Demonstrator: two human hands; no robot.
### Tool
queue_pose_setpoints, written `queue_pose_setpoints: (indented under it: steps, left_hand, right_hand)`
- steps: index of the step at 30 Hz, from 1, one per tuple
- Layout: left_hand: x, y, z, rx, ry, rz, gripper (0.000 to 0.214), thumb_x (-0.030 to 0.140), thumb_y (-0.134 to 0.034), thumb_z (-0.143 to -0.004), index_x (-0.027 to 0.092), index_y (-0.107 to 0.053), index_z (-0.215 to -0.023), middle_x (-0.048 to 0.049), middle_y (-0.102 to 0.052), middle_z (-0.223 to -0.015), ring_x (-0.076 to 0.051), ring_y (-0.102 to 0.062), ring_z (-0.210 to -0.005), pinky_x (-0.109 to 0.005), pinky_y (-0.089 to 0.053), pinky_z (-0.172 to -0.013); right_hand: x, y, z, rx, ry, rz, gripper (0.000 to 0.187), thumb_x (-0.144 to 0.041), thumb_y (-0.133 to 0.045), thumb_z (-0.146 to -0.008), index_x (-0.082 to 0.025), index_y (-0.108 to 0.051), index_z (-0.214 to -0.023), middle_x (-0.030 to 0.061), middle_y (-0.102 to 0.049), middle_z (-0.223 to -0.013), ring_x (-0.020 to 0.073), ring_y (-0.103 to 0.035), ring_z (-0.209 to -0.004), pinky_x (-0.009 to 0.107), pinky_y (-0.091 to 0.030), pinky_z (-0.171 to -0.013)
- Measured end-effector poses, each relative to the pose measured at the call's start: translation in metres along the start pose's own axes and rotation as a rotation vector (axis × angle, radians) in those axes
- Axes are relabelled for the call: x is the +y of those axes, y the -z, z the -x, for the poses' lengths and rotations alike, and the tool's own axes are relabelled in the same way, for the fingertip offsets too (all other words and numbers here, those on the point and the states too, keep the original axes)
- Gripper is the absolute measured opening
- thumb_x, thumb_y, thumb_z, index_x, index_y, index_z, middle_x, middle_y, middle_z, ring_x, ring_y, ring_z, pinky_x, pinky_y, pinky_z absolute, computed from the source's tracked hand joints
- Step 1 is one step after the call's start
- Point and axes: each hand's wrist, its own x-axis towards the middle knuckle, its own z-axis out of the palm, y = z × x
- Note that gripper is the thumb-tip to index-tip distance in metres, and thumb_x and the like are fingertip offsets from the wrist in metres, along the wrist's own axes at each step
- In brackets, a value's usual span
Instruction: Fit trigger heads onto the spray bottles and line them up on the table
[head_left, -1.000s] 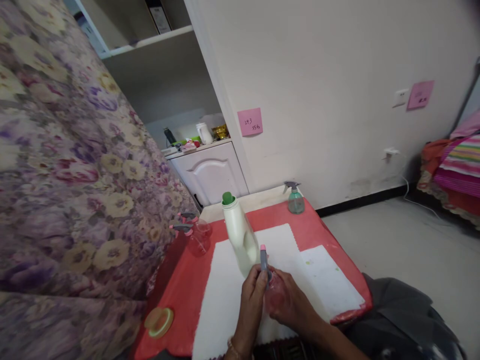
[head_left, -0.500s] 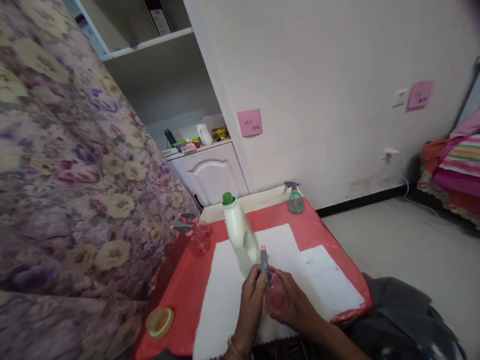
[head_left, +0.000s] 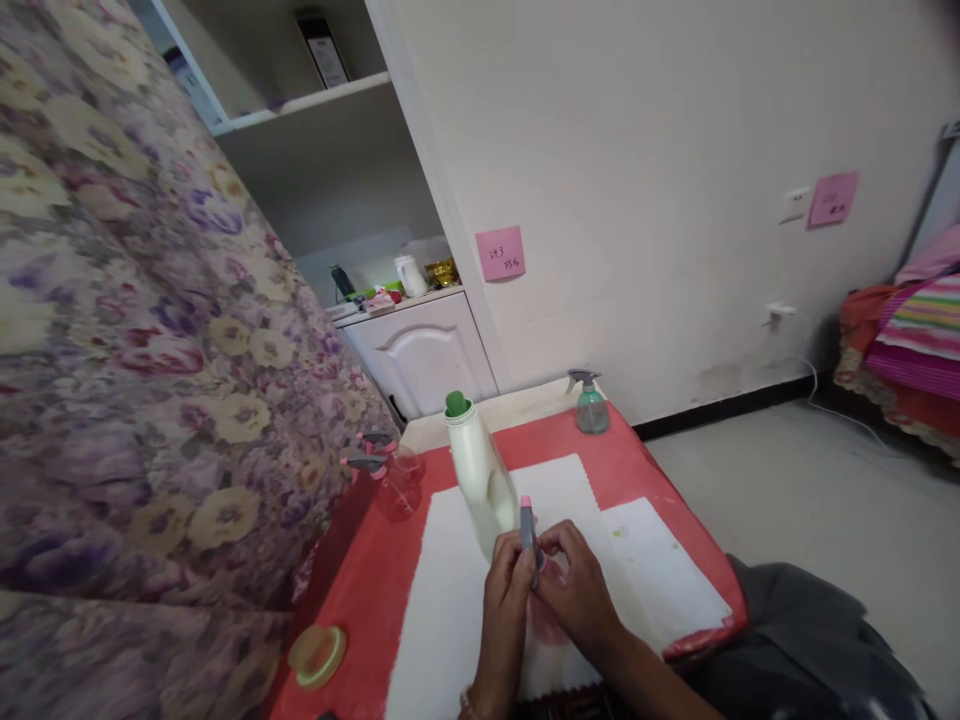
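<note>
A clear pink spray bottle (head_left: 550,622) with a grey spray head and pink nozzle is in front of me, over the white cloth. My left hand (head_left: 507,585) is closed round its grey spray head from the left. My right hand (head_left: 583,588) has its fingers bent in at the bottle's neck and upper body, covering part of it; the fingertips are partly hidden. Just beyond my hands stands a pale green jug-like bottle (head_left: 480,470), uncapped, with a green spout in its mouth.
The table has a red cover (head_left: 367,600) and white cloths (head_left: 435,600). Two pink spray bottles (head_left: 397,490) stand at the left, a green spray bottle (head_left: 592,412) at the back right. A yellowish cap (head_left: 319,655) lies front left, beside a floral curtain (head_left: 187,350).
My right hand has moved up from the spray bottle's body to its neck, near the spray head. My left hand stays on the spray head. The view has shifted slightly.
</note>
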Motion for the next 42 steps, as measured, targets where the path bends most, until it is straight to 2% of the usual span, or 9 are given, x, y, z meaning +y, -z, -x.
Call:
queue_pose_setpoints:
  steps: [3,8,16,19,25,32,34,38,42]
  left_hand:
    - [-0.001,0.000,0.000,0.042,0.059,0.032,0.028,0.044,-0.059,-0.085,0.019,-0.065,-0.096,-0.0045,-0.067,-0.097,-0.022,-0.060,-0.095,-0.031,-0.046,-0.087]
    - [0.004,0.002,-0.008,0.120,0.103,0.114,0.037,0.043,-0.067,-0.079,0.020,-0.059,-0.107,-0.0045,-0.068,-0.096,-0.020,-0.062,-0.091,-0.031,-0.049,-0.083]
    - [0.002,0.000,-0.015,0.092,0.104,0.028,0.036,0.044,-0.064,-0.081,0.020,-0.061,-0.107,-0.0050,-0.067,-0.095,-0.020,-0.063,-0.090,-0.030,-0.049,-0.079]
    - [0.001,0.001,-0.014,0.082,0.111,-0.007,0.034,0.044,-0.063,-0.082,0.020,-0.062,-0.106,-0.0061,-0.068,-0.097,-0.020,-0.063,-0.088,-0.029,-0.049,-0.078]
    - [0.002,0.002,-0.013,0.079,0.095,-0.068,0.033,0.044,-0.061,-0.084,0.020,-0.062,-0.107,-0.0053,-0.067,-0.092,-0.021,-0.061,-0.091,-0.029,-0.048,-0.079]
    - [0.003,0.000,-0.012,0.107,0.083,-0.079,0.030,0.043,-0.062,-0.082,0.020,-0.063,-0.101,-0.0037,-0.066,-0.090,-0.020,-0.061,-0.084,-0.029,-0.048,-0.076]
    - [0.002,0.000,-0.011,0.107,0.091,-0.071,0.030,0.043,-0.063,-0.082,0.020,-0.063,-0.101,-0.0040,-0.067,-0.090,-0.020,-0.061,-0.084,-0.029,-0.049,-0.075]
    - [0.001,0.000,-0.011,0.106,0.084,-0.064,0.031,0.043,-0.063,-0.082,0.020,-0.064,-0.102,-0.0066,-0.068,-0.098,-0.021,-0.063,-0.088,-0.030,-0.049,-0.078]
    - [0.004,-0.002,-0.011,0.113,0.068,-0.057,0.031,0.043,-0.063,-0.082,0.019,-0.065,-0.102,-0.0069,-0.069,-0.099,-0.020,-0.063,-0.087,-0.029,-0.049,-0.076]
  right_hand:
    - [-0.001,-0.003,-0.003,0.015,-0.024,0.021,0.011,-0.025,-0.064,-0.078,-0.022,-0.054,-0.078,0.0004,-0.055,-0.076,0.0186,-0.055,-0.073,0.030,-0.047,-0.067]
    - [0.002,-0.003,-0.001,0.038,0.042,0.037,0.012,-0.024,-0.064,-0.077,-0.022,-0.052,-0.077,-0.0002,-0.054,-0.074,0.0177,-0.053,-0.070,0.029,-0.045,-0.064]
    - [0.007,-0.007,-0.001,0.026,0.067,0.050,0.012,-0.017,-0.060,-0.077,-0.022,-0.049,-0.077,0.0006,-0.053,-0.075,0.0185,-0.051,-0.072,0.031,-0.043,-0.065]
    - [0.007,0.002,-0.008,-0.068,0.055,-0.019,0.014,-0.013,-0.061,-0.073,-0.021,-0.050,-0.075,0.0005,-0.054,-0.077,0.0184,-0.052,-0.073,0.031,-0.043,-0.068]
    - [0.002,0.028,-0.026,-0.432,0.027,-0.215,0.010,-0.019,-0.066,-0.078,-0.022,-0.062,-0.086,0.0027,-0.062,-0.093,0.0210,-0.057,-0.092,0.033,-0.045,-0.083]
    - [0.008,0.002,-0.010,-0.132,-0.137,-0.209,0.017,-0.020,-0.068,-0.073,-0.022,-0.054,-0.083,-0.0003,-0.060,-0.084,0.0189,-0.059,-0.080,0.030,-0.048,-0.074]
    - [0.010,0.004,-0.012,-0.176,-0.085,-0.221,0.016,-0.018,-0.066,-0.073,-0.022,-0.055,-0.082,-0.0001,-0.060,-0.085,0.0189,-0.058,-0.082,0.030,-0.048,-0.076]
    - [0.007,0.020,-0.020,-0.398,-0.021,-0.330,0.012,-0.019,-0.065,-0.076,-0.022,-0.060,-0.086,0.0019,-0.061,-0.093,0.0202,-0.059,-0.091,0.033,-0.048,-0.084]
    - [0.002,0.018,-0.017,-0.270,-0.091,-0.329,0.024,-0.022,-0.071,-0.073,-0.022,-0.058,-0.093,0.0027,-0.061,-0.097,0.0220,-0.060,-0.095,0.035,-0.048,-0.087]
